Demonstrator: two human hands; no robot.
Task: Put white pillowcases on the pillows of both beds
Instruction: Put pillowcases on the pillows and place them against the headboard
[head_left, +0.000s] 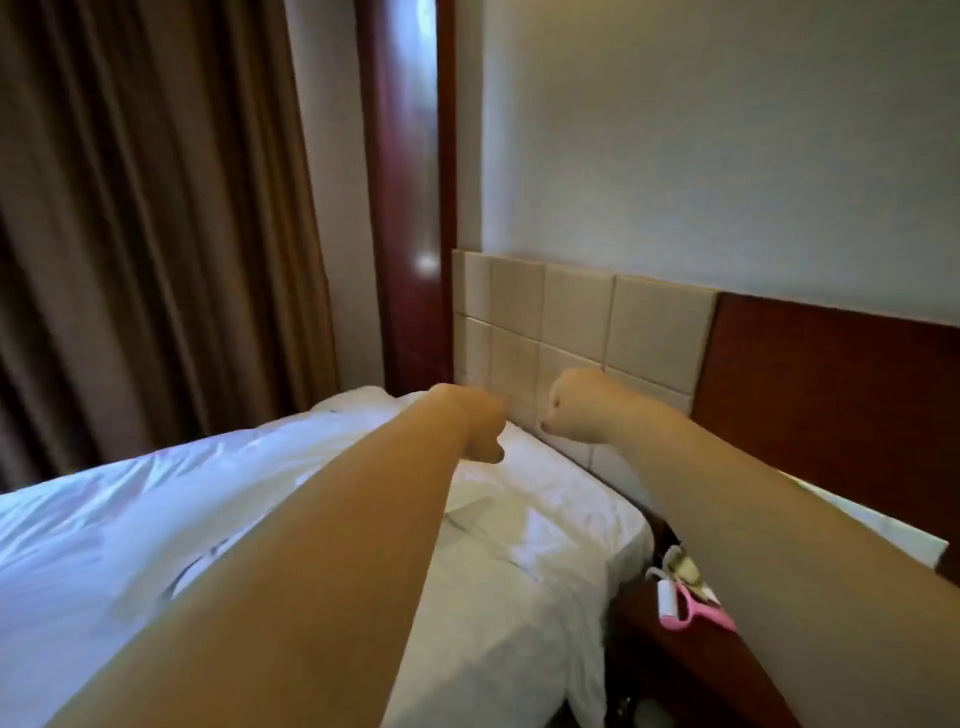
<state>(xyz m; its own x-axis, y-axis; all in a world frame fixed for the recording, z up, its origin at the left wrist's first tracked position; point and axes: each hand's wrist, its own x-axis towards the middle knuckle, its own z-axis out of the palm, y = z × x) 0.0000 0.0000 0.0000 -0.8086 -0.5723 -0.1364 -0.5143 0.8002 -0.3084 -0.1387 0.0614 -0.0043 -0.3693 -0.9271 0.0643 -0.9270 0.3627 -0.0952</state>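
I am reaching both arms out over the bed (545, 582) toward its head edge. My left hand (480, 426) and right hand (576, 408) are curling into fists, close together but apart, gripping nothing I can see. A white pillow (535, 499) is lying below them against the padded headboard (576, 322). A pink lint roller (691, 610) is resting on the nightstand (691, 670) beside the bed's right edge.

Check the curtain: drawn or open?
Drawn: the brown curtain hangs in closed folds, no window showing in this view.
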